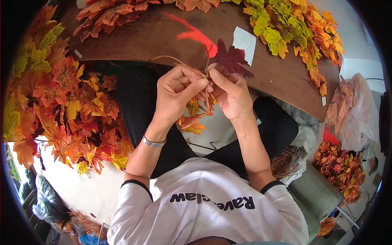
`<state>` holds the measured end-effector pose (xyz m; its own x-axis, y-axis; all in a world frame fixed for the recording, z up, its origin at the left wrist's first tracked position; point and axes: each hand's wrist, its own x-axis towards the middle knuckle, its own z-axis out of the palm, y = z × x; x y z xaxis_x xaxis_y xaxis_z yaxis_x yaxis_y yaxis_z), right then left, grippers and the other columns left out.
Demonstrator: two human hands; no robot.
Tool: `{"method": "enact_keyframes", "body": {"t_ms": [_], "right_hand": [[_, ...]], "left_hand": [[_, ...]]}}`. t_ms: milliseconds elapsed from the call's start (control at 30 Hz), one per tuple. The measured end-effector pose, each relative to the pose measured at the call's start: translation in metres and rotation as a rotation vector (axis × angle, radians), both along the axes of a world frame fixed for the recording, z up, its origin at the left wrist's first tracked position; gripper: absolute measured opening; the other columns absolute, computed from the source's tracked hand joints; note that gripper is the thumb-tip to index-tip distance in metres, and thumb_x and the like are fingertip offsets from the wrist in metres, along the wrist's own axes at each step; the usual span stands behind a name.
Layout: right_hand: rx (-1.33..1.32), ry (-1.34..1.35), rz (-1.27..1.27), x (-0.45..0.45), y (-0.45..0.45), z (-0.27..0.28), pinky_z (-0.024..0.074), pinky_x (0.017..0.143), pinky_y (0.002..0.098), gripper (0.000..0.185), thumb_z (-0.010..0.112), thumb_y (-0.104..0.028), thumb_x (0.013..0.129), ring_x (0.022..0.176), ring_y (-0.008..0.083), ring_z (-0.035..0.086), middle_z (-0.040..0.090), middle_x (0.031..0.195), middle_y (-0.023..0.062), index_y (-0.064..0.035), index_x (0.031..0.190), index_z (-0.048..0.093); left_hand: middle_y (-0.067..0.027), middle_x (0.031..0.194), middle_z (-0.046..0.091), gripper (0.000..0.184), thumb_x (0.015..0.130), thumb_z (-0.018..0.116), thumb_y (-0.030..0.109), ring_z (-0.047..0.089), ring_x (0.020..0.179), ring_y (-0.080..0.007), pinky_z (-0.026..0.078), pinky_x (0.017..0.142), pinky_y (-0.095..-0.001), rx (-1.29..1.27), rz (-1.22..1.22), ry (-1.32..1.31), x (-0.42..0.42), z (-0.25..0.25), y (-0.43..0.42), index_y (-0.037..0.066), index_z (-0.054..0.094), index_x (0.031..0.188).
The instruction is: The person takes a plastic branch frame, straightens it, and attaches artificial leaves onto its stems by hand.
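Note:
Both hands meet just off the near edge of the brown table [143, 45]. My left hand [175, 92], with a silver band at the wrist, is closed, thumb against fingers, on a thin brown strand [176, 60] whose loose end curls left. My right hand [232, 96] pinches an artificial leaf stem [207, 63] beside it. From that stem stand a dark red maple leaf [232, 59] and a bright red leaf [198, 36] smeared by motion. Orange-yellow leaves [191, 123] hang below the fingers. The exact grip point is partly hidden by the thumbs.
A large heap of orange and yellow leaf garlands [69, 106] fills the left. More garlands [281, 30] lie along the table's far right, near a white paper with writing [244, 43]. At the right are a clear plastic bag [357, 114] and a bunch of small red-orange leaves [339, 167].

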<state>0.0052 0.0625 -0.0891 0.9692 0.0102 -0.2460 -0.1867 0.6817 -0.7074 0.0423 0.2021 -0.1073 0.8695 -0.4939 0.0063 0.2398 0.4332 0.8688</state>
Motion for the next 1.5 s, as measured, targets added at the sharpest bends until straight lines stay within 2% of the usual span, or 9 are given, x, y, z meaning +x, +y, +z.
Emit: {"method": "enact_keyframes", "body": {"t_ms": [300,500,900,1100,1233,1300,1400,1433,1500], "right_hand": [[-0.028,0.034,-0.059,0.000,-0.003,-0.008,0.0425,0.060,0.0246,0.009,0.063,-0.009,0.078,0.064,0.0116,0.052,0.058,0.073,0.0037,-0.0014,0.083,0.060],[0.243,0.056,-0.030,-0.001,0.003,-0.021,0.0424,0.064,0.0269,0.010,0.062,-0.010,0.079,0.066,0.0136,0.051,0.053,0.069,0.0039,-0.0017,0.078,0.056],[0.166,-0.001,0.011,-0.003,0.005,-0.019,0.0441,0.067,0.0279,0.011,0.062,-0.011,0.079,0.068,0.0150,0.053,0.054,0.070,0.0050,-0.0018,0.078,0.056],[0.038,-0.068,0.091,-0.006,-0.001,-0.023,0.0469,0.060,0.0292,0.011,0.064,-0.009,0.078,0.063,0.0177,0.056,0.056,0.068,0.0069,-0.0010,0.078,0.056],[-0.111,-0.100,0.089,-0.006,-0.005,-0.010,0.0474,0.060,0.0290,0.011,0.066,-0.007,0.076,0.066,0.0170,0.058,0.057,0.068,0.0069,0.0002,0.077,0.057],[-0.170,-0.121,0.046,-0.006,-0.007,-0.020,0.0473,0.062,0.0283,0.011,0.066,-0.006,0.076,0.069,0.0158,0.058,0.058,0.068,0.0067,0.0012,0.078,0.058],[-0.993,-0.339,-0.284,-0.016,0.000,-0.017,0.0465,0.063,0.0278,0.009,0.063,-0.007,0.079,0.070,0.0128,0.058,0.058,0.070,0.0048,0.0004,0.084,0.059],[-1.117,-0.369,-0.308,-0.019,0.000,-0.021,0.0452,0.061,0.0267,0.010,0.062,-0.004,0.076,0.069,0.0153,0.059,0.058,0.075,0.0048,-0.0022,0.086,0.060],[-1.050,-0.423,-0.261,-0.032,0.000,-0.017,0.0444,0.058,0.0256,0.014,0.063,-0.002,0.072,0.067,0.0186,0.059,0.057,0.079,0.0064,-0.0029,0.085,0.059]], "left_hand": [[-0.0094,0.075,0.061,0.009,0.082,0.059,0.003,0.059,0.066,-0.0114,0.048,0.057,-0.0208,0.022,0.003,0.012,-0.001,-0.001,-0.001,-0.001,0.051,0.083],[-0.0084,0.077,0.060,0.013,0.081,0.059,0.001,0.060,0.071,-0.0123,0.048,0.058,-0.0211,-0.028,0.025,0.048,0.002,0.000,-0.003,-0.002,0.050,0.089],[-0.0084,0.075,0.060,0.014,0.082,0.058,0.001,0.059,0.068,-0.0114,0.046,0.059,-0.0202,-0.108,-0.029,0.140,0.003,-0.002,0.000,-0.002,0.050,0.093],[-0.0092,0.074,0.061,0.017,0.082,0.059,0.003,0.059,0.066,-0.0111,0.046,0.055,-0.0200,-0.159,-0.138,0.238,0.004,0.001,0.005,-0.001,0.051,0.097],[-0.0096,0.074,0.061,0.020,0.082,0.060,0.006,0.059,0.062,-0.0110,0.046,0.052,-0.0202,-0.129,-0.216,0.275,0.008,-0.001,0.005,-0.001,0.051,0.098],[-0.0090,0.073,0.062,0.021,0.083,0.060,0.007,0.059,0.060,-0.0111,0.046,0.051,-0.0203,0.051,-0.119,0.232,0.007,0.001,0.002,-0.002,0.050,0.099],[-0.0076,0.071,0.061,0.017,0.083,0.057,0.005,0.058,0.056,-0.0104,0.047,0.051,-0.0203,0.229,0.085,0.167,0.006,0.002,0.003,-0.003,0.051,0.097],[-0.0075,0.072,0.061,0.017,0.083,0.056,0.004,0.058,0.056,-0.0103,0.047,0.052,-0.0205,0.257,0.172,0.187,0.007,0.007,0.003,-0.003,0.051,0.097],[-0.0029,0.072,0.060,0.013,0.079,0.057,0.000,0.055,0.060,-0.0065,0.045,0.054,-0.0199,0.242,0.273,0.156,0.006,0.012,0.001,-0.002,0.054,0.091]]}}
